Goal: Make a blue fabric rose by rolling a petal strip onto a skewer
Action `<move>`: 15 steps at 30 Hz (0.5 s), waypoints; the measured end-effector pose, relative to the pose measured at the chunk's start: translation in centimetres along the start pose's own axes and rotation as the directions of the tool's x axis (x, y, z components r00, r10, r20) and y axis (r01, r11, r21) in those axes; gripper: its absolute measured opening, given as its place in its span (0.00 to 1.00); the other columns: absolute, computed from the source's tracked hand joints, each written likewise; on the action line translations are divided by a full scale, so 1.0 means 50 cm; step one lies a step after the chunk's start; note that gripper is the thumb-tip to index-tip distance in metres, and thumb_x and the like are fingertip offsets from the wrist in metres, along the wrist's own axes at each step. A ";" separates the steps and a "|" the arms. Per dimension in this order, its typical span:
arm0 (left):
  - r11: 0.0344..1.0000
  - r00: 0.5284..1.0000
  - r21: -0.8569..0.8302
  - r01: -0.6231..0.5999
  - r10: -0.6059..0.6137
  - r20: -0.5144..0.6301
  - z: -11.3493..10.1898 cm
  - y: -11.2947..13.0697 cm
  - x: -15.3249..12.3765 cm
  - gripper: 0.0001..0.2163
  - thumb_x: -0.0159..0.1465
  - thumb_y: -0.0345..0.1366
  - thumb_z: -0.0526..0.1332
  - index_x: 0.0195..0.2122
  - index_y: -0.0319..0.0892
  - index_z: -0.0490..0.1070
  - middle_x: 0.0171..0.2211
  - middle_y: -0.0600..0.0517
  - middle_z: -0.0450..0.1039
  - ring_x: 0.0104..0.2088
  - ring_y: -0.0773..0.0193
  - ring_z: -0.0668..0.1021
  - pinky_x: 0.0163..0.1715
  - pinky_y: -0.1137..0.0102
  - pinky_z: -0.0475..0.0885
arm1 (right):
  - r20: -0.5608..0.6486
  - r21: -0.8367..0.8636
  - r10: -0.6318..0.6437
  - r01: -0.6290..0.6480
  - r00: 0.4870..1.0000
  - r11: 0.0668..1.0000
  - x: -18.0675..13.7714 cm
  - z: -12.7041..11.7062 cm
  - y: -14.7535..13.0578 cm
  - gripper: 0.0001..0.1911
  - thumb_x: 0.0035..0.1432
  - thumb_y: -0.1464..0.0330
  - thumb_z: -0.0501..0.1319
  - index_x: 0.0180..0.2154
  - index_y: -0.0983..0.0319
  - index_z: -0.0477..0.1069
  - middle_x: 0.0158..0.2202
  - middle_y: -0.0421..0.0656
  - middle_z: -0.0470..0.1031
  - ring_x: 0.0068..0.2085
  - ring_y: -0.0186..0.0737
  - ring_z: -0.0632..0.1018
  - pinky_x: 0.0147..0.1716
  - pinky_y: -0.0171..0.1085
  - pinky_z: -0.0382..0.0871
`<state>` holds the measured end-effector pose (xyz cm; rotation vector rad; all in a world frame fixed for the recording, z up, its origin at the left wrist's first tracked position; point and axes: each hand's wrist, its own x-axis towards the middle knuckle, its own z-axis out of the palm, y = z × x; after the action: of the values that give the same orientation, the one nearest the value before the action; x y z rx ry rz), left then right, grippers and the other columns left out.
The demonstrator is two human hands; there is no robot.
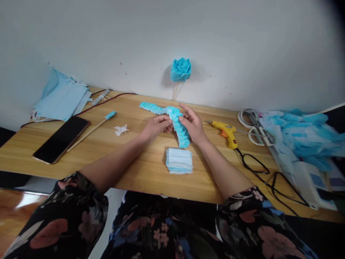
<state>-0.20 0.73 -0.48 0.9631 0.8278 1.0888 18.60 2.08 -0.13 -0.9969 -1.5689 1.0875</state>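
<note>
Left hand (pixel 157 127) and right hand (pixel 193 124) are pinching pleated strip (pixel 180 132) toward desk (pixel 148 169) back edge; likely light, crushable, best held by edges.

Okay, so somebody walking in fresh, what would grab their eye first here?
Probably the bright blue flower, upright at the back of the table against the pale wall. Next, the ruffled blue strip in the middle, held by the left hand and right hand. Then the yellow glue gun, lying to the right of the hands.
</note>
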 end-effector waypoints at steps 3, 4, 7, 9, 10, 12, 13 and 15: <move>1.000 1.000 -0.024 -0.005 0.006 0.012 0.001 0.000 -0.002 0.15 0.61 0.43 0.75 0.31 0.37 0.75 0.27 0.52 0.78 0.26 0.70 0.78 0.30 0.73 0.72 | 0.010 0.024 0.006 -0.006 1.000 1.000 0.005 0.002 0.007 0.35 0.59 0.52 0.69 0.64 0.54 0.69 0.32 0.38 0.72 0.31 0.39 0.71 0.32 0.39 0.68; 0.999 1.000 -0.040 -0.002 0.003 0.014 0.002 0.002 -0.002 0.15 0.62 0.44 0.74 0.31 0.37 0.75 0.27 0.52 0.78 0.26 0.69 0.79 0.30 0.73 0.73 | 0.017 0.033 0.009 -0.009 1.000 0.999 0.005 0.002 0.008 0.35 0.59 0.52 0.69 0.65 0.54 0.68 0.32 0.38 0.72 0.31 0.39 0.71 0.31 0.39 0.68; 0.998 1.000 -0.063 0.017 -0.017 -0.002 0.003 0.006 -0.002 0.14 0.64 0.41 0.73 0.30 0.37 0.74 0.25 0.52 0.77 0.25 0.69 0.79 0.28 0.73 0.72 | 0.053 0.059 0.009 -0.012 0.999 0.998 0.004 0.002 0.005 0.37 0.57 0.53 0.70 0.65 0.55 0.68 0.32 0.38 0.73 0.31 0.38 0.71 0.31 0.38 0.68; 0.998 0.999 -0.059 0.031 -0.032 -0.024 0.004 0.008 -0.002 0.13 0.63 0.37 0.73 0.28 0.38 0.72 0.22 0.54 0.76 0.23 0.70 0.78 0.28 0.74 0.71 | 0.065 0.056 0.010 -0.014 0.998 0.998 0.001 0.000 0.000 0.35 0.57 0.53 0.70 0.64 0.55 0.70 0.31 0.37 0.72 0.31 0.37 0.71 0.31 0.38 0.68; 0.998 0.999 -0.054 0.033 -0.035 -0.036 0.005 0.008 -0.001 0.13 0.63 0.35 0.73 0.27 0.38 0.71 0.22 0.55 0.75 0.23 0.70 0.78 0.28 0.75 0.70 | 0.060 0.050 0.014 -0.017 0.998 0.999 -0.001 -0.001 -0.002 0.34 0.59 0.52 0.69 0.63 0.55 0.72 0.30 0.37 0.71 0.30 0.37 0.70 0.31 0.38 0.67; 0.999 0.998 -0.035 0.030 -0.032 -0.059 0.006 0.006 0.000 0.12 0.63 0.33 0.73 0.27 0.38 0.71 0.21 0.56 0.75 0.22 0.72 0.77 0.28 0.76 0.69 | 0.025 0.032 0.022 -0.023 0.999 0.999 -0.003 -0.003 -0.005 0.30 0.63 0.51 0.65 0.62 0.56 0.74 0.30 0.38 0.69 0.30 0.37 0.70 0.32 0.38 0.68; 0.999 0.997 -0.023 0.026 -0.027 -0.068 0.006 0.004 0.000 0.12 0.63 0.33 0.73 0.27 0.38 0.72 0.21 0.56 0.75 0.22 0.72 0.76 0.28 0.76 0.69 | 0.005 0.026 0.027 -0.028 1.000 0.999 -0.004 -0.003 -0.005 0.29 0.65 0.50 0.63 0.61 0.57 0.75 0.29 0.38 0.69 0.31 0.37 0.70 0.32 0.38 0.68; 1.000 0.997 0.007 0.012 -0.011 -0.078 0.006 0.001 0.000 0.10 0.63 0.32 0.72 0.28 0.38 0.73 0.21 0.56 0.75 0.22 0.72 0.76 0.28 0.76 0.69 | -0.016 0.023 0.029 -0.028 0.999 0.999 -0.003 -0.004 -0.002 0.28 0.64 0.50 0.64 0.60 0.57 0.76 0.31 0.39 0.70 0.31 0.37 0.71 0.34 0.39 0.70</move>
<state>0.08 0.69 -0.34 0.9258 0.9007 1.1199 18.80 1.93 -0.03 -1.0134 -1.5302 1.1117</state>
